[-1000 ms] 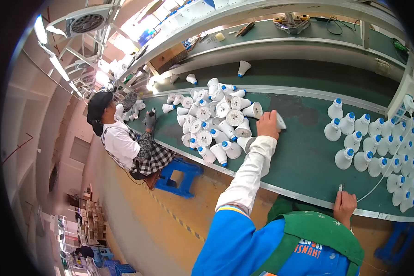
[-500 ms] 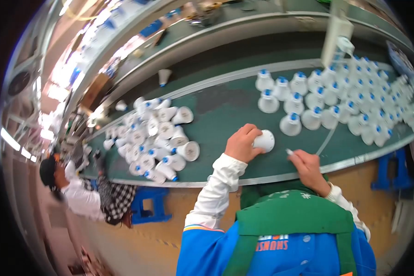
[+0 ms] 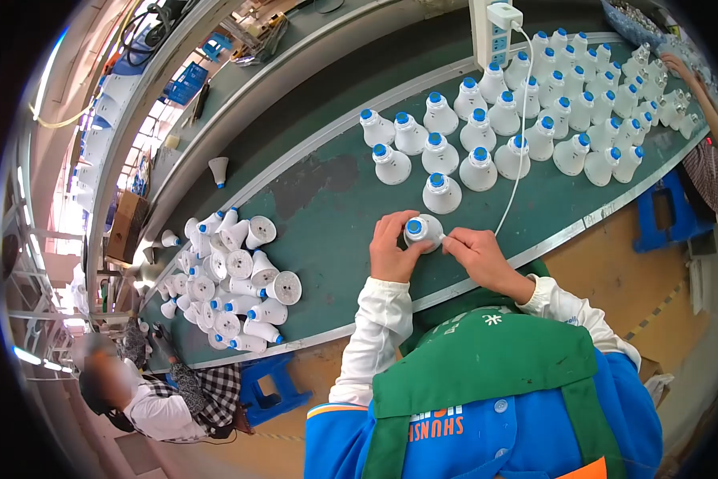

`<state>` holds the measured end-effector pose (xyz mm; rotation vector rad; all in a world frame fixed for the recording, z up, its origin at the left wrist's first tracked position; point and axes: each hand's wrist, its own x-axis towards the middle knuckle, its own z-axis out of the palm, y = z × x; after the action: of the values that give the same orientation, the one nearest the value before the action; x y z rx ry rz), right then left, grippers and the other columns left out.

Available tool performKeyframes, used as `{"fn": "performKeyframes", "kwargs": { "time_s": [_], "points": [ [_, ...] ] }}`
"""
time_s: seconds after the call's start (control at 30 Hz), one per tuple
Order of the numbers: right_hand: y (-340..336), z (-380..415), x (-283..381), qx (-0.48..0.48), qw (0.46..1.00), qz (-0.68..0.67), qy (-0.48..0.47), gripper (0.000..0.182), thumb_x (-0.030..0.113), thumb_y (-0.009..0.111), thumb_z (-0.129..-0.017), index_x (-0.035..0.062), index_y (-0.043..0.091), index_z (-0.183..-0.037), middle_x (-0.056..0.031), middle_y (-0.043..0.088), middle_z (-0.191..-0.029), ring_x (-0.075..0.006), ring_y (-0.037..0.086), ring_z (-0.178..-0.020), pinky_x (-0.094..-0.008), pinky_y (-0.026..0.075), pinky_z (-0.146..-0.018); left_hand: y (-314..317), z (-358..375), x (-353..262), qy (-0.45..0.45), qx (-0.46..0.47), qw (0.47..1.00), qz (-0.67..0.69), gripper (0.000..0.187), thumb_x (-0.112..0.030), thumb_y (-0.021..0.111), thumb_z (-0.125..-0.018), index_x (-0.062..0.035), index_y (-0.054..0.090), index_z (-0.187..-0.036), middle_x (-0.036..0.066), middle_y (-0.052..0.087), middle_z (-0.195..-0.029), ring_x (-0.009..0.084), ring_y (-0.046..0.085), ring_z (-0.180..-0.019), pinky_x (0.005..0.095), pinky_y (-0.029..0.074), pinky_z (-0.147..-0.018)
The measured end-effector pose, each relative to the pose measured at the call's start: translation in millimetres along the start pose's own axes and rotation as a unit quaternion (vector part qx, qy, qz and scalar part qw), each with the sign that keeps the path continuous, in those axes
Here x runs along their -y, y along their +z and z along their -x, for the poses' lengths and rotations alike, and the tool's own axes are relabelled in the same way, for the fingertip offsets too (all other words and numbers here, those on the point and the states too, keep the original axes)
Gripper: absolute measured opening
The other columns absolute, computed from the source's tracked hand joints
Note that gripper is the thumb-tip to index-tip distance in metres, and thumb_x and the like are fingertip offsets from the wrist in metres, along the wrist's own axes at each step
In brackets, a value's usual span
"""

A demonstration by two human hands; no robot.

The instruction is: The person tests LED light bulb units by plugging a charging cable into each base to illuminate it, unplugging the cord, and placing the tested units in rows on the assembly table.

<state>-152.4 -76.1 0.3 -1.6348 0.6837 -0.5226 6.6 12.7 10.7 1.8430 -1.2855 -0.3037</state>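
Note:
My left hand (image 3: 394, 249) grips a white cone-shaped bulb housing (image 3: 428, 243) with a blue cap, held upright near the front edge of the green table. Fingers of my right hand (image 3: 480, 257) are closed around the white end of a thin cable (image 3: 524, 128), its tip against or very close to the housing's side. That cable runs up to a white plug adapter (image 3: 504, 15). Just beyond my hands stands a blue-capped housing (image 3: 441, 196), one of several upright in rows.
Several housings (image 3: 235, 263) lie heaped on their sides at the left. One lone housing (image 3: 218, 171) lies beyond the table's rail. A co-worker (image 3: 155, 399) sits at the left; another person's arm (image 3: 706, 104) reaches in at the right. A blue stool (image 3: 273, 389) stands below the table.
The housing in my left hand has turned from showing its white round end to blue cap up. My right hand has brought the cable end over to it. The camera view has shifted.

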Motion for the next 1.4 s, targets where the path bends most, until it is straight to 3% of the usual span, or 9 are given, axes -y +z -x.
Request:
{"fn": "performKeyframes", "kwargs": {
  "time_s": [0.13,0.23,0.33,0.63,0.73,0.83,0.93,1.23,1.4],
  "points": [
    [1,-2,-3,-0.01,1.0,-0.013,-0.004,0.026,0.021,0.056,-0.089,-0.0012,0.061,-0.077,-0.0023,0.048,-0.056,-0.0081,0.041,-0.053,-0.0269,0.034,-0.049,-7,-2,5,-0.068,0.057,0.991,0.103,0.053,0.002,0.074,-0.062,-0.0063,0.061,-0.113,0.011,0.063,-0.108,0.0252,0.06,-0.103,0.0332,0.048,-0.089],
    [3,-5,0,-0.01,1.0,-0.022,0.016,0.027,0.021,0.056,-0.089,-0.0015,0.061,-0.076,-0.0023,0.048,-0.055,-0.0081,0.041,-0.053,-0.0271,0.034,-0.049,-3,0,2,-0.04,0.025,0.994,0.099,0.052,0.003,0.072,-0.064,-0.0064,0.061,-0.114,0.011,0.064,-0.106,0.0247,0.063,-0.098,0.0323,0.049,-0.086],
    [7,-8,-1,-0.013,0.999,-0.023,0.028,0.03,0.026,0.056,-0.088,-0.0004,0.063,-0.075,-0.0107,0.056,-0.057,-0.0175,0.05,-0.05,-0.0328,0.039,-0.052,-2,2,7,-0.052,0.031,0.994,0.094,0.052,0.004,0.071,-0.065,-0.0064,0.061,-0.115,0.012,0.065,-0.106,0.0251,0.063,-0.097,0.0318,0.049,-0.087],
    [12,-11,-3,0.015,0.999,-0.03,0.036,0.029,0.026,0.057,-0.086,0.0011,0.065,-0.073,-0.0096,0.054,-0.054,-0.0166,0.05,-0.05,-0.0325,0.039,-0.052,-6,-1,12,-0.049,0.057,0.991,0.107,0.053,0.005,0.068,-0.068,-0.0075,0.059,-0.12,0.013,0.065,-0.109,0.0262,0.063,-0.1,0.033,0.048,-0.087],
    [9,-14,-6,0.041,0.998,-0.021,0.042,0.029,0.026,0.058,-0.085,0.0011,0.065,-0.072,-0.01,0.054,-0.054,-0.0169,0.05,-0.05,-0.0327,0.039,-0.052,-10,-3,9,-0.069,0.085,0.988,0.107,0.054,0.01,0.065,-0.069,-0.0033,0.058,-0.121,0.011,0.063,-0.115,0.0198,0.06,-0.108,0.032,0.047,-0.095],
    [6,-18,-2,0.072,0.996,-0.026,0.043,0.029,0.022,0.059,-0.088,-0.0001,0.062,-0.07,0.0002,0.047,-0.054,-0.007,0.041,-0.052,-0.0255,0.033,-0.048,-13,-5,8,-0.064,0.096,0.987,0.109,0.055,0.011,0.065,-0.069,-0.0033,0.057,-0.121,0.011,0.063,-0.116,0.0201,0.06,-0.109,0.0321,0.047,-0.095],
    [2,-23,5,0.107,0.991,-0.033,0.079,0.028,0.022,0.06,-0.087,0.0005,0.062,-0.069,0.001,0.045,-0.052,-0.0063,0.038,-0.049,-0.0247,0.03,-0.046,-16,-6,9,-0.059,0.111,0.986,0.111,0.054,0.01,0.065,-0.07,-0.0034,0.057,-0.121,0.011,0.063,-0.116,0.0203,0.06,-0.109,0.0319,0.047,-0.095],
    [5,-23,6,0.095,0.985,-0.031,0.143,0.029,0.025,0.06,-0.084,-0.0001,0.064,-0.069,-0.005,0.05,-0.052,-0.0121,0.046,-0.05,-0.0295,0.037,-0.05,-20,-9,15,-0.033,0.126,0.985,0.114,0.052,0.007,0.066,-0.069,-0.0063,0.059,-0.118,0.013,0.063,-0.114,0.0284,0.062,-0.103,0.0337,0.049,-0.085],
    [17,-14,3,0.045,0.994,-0.054,0.081,0.029,0.023,0.059,-0.084,0.0003,0.062,-0.067,-0.0039,0.048,-0.051,-0.0111,0.043,-0.048,-0.0294,0.034,-0.047,-19,-8,11,-0.034,0.12,0.986,0.115,0.05,0.007,0.066,-0.069,-0.0061,0.059,-0.117,0.013,0.064,-0.113,0.0292,0.063,-0.102,0.0341,0.049,-0.084]
  ]
}}
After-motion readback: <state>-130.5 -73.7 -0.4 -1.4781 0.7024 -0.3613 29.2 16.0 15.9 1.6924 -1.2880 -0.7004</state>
